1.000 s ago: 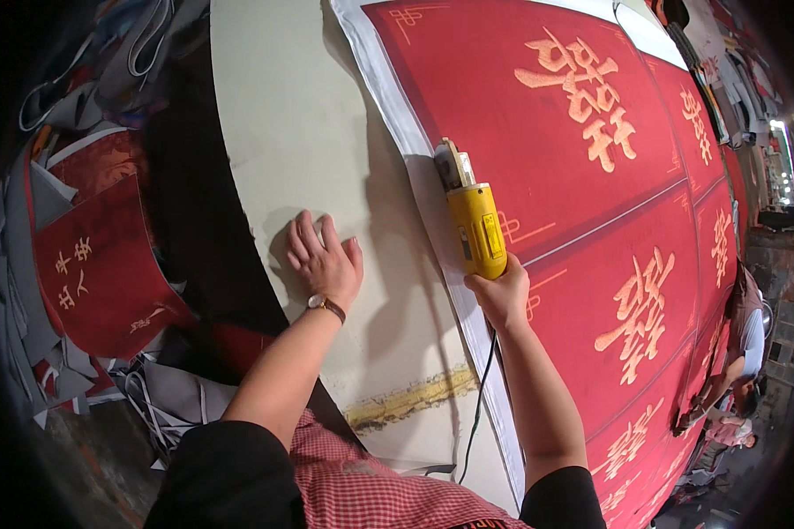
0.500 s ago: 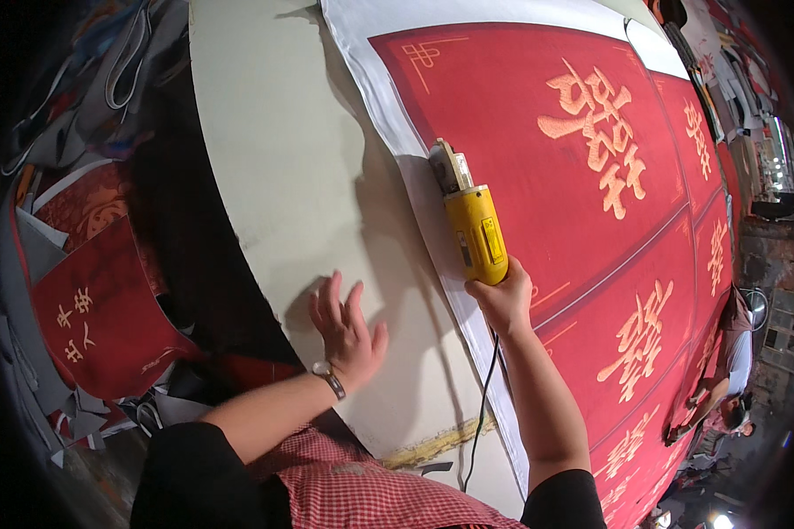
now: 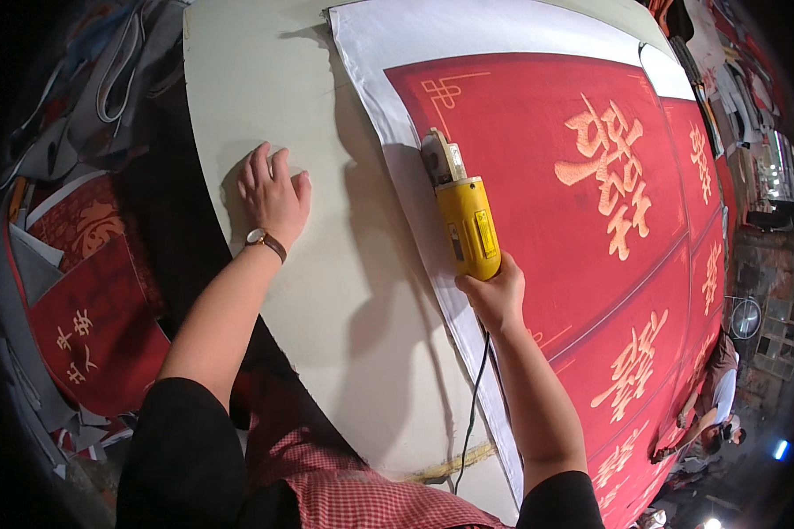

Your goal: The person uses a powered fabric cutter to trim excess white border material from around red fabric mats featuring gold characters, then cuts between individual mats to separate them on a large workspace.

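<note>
My right hand [image 3: 496, 295] is wrapped round the back end of a yellow electric rotary cutter [image 3: 470, 225], whose round blade head rests on the white border of a printed sheet. That large red mat sheet [image 3: 512, 115] carries gold characters and thin dark lines between its panels. A black cord [image 3: 478, 383] runs from the tool down toward my body. My left hand [image 3: 273, 196], wearing a wristwatch, lies on the bare pale tabletop [image 3: 326, 309] near its left edge. Its fingers are spread, with nothing in them.
Left of the table, red mats [image 3: 97, 326] and grey offcuts [image 3: 40, 273] lie in a heap. Another person [image 3: 713, 392] bends over the sheet's far right side. A round fan [image 3: 745, 317] stands behind, and rolled or stacked material lines the far right edge.
My left hand has moved forward and left across the tabletop. The sheet appears slightly lower and further right in view; my right hand still holds the cutter at its white border.
</note>
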Demonstrator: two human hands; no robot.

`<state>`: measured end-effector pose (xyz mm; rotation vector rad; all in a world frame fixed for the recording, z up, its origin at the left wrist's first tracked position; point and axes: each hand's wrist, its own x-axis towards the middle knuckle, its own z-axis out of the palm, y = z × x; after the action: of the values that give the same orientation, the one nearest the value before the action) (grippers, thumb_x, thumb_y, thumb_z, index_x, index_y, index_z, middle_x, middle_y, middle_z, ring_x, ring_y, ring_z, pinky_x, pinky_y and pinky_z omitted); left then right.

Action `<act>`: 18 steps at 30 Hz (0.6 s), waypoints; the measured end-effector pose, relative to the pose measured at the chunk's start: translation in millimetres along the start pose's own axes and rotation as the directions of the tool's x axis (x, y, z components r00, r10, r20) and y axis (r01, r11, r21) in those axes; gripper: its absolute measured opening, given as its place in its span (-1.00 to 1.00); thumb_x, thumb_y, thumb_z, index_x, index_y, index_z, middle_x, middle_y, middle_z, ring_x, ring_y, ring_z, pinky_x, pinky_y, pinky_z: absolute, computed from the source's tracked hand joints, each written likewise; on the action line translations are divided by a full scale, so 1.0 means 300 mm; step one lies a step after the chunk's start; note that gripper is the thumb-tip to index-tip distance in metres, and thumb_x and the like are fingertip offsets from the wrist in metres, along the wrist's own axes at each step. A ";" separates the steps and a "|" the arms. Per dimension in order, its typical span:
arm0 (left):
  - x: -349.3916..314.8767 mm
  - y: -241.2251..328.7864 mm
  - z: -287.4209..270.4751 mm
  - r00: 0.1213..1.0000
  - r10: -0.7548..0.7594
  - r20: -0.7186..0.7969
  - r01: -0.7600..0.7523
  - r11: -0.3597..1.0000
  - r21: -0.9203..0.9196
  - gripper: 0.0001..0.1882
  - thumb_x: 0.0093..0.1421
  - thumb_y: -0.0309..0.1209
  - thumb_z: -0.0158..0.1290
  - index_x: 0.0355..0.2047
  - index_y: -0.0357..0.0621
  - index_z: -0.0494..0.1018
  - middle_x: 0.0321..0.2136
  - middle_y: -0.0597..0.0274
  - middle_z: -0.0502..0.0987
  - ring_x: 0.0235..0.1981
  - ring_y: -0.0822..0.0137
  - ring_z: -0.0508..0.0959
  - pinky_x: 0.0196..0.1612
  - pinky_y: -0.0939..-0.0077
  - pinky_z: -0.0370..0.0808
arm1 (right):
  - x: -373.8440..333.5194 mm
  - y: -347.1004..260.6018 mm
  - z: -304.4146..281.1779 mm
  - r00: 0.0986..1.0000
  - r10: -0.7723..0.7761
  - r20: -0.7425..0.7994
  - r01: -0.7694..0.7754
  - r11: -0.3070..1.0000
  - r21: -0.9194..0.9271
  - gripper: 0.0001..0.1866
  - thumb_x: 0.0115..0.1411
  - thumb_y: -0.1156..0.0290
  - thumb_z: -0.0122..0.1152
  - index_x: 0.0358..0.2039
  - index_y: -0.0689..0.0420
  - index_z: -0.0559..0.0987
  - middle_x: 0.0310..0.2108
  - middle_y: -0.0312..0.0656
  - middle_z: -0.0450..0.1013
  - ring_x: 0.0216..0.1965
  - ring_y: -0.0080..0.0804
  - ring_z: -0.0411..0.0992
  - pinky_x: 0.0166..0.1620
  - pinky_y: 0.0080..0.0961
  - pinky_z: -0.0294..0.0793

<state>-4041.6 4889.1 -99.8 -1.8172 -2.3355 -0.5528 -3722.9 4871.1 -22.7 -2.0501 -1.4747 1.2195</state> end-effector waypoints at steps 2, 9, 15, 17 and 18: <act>-0.005 0.011 -0.010 1.000 -0.005 0.023 0.004 1.000 0.029 -0.56 0.13 -0.23 0.04 -0.01 -0.11 0.28 0.13 0.02 0.21 0.17 -0.02 0.18 0.10 -0.04 0.16 | 0.019 -0.023 0.011 1.000 -0.026 -0.014 0.026 1.000 -0.015 -0.51 -0.25 0.38 0.31 -0.23 0.29 0.51 -0.35 0.02 0.54 -0.27 -0.17 0.53 -0.14 -0.40 0.47; 0.004 0.016 -0.027 1.000 0.005 0.008 -0.005 1.000 0.019 -0.56 0.10 -0.30 0.05 -0.02 -0.13 0.29 0.11 -0.02 0.24 0.15 -0.04 0.20 0.15 0.00 0.09 | 0.106 -0.112 0.050 0.999 -0.040 0.006 0.040 0.999 -0.011 -0.52 -0.24 0.39 0.31 -0.23 0.30 0.50 -0.35 -0.01 0.54 -0.28 -0.22 0.53 -0.15 -0.41 0.47; 0.007 0.020 -0.033 1.000 0.008 0.029 -0.007 0.999 -0.032 -0.55 0.09 -0.32 0.05 -0.02 -0.17 0.28 0.11 -0.06 0.22 0.15 -0.07 0.18 0.15 -0.01 0.08 | 0.190 -0.182 0.097 0.999 -0.050 0.011 0.049 0.998 0.050 -0.55 -0.23 0.43 0.32 -0.25 0.31 0.49 -0.38 -0.09 0.53 -0.34 -0.35 0.50 -0.20 -0.47 0.46; 0.005 0.021 -0.034 0.999 -0.005 0.039 0.007 0.999 -0.042 -0.55 0.08 -0.32 0.05 -0.02 -0.17 0.28 0.12 -0.06 0.21 0.16 -0.07 0.17 0.15 -0.01 0.08 | 0.223 -0.198 0.118 0.995 -0.097 -0.001 0.097 0.992 0.075 -0.58 -0.22 0.49 0.33 -0.28 0.32 0.47 -0.42 -0.18 0.49 -0.41 -0.45 0.46 -0.29 -0.54 0.46; 0.007 0.022 -0.038 0.999 -0.011 0.044 0.013 0.999 -0.045 -0.55 0.08 -0.33 0.05 -0.02 -0.17 0.27 0.12 -0.06 0.20 0.17 -0.07 0.17 0.14 -0.01 0.09 | 0.243 -0.210 0.127 0.996 -0.085 0.011 0.084 0.994 0.070 -0.57 -0.23 0.46 0.33 -0.27 0.32 0.48 -0.40 -0.13 0.51 -0.37 -0.39 0.48 -0.24 -0.50 0.46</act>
<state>-4037.2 4888.2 -87.3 -1.8539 -2.3828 -0.5784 -3784.1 4954.1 -33.7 -1.9180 -1.4885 1.2364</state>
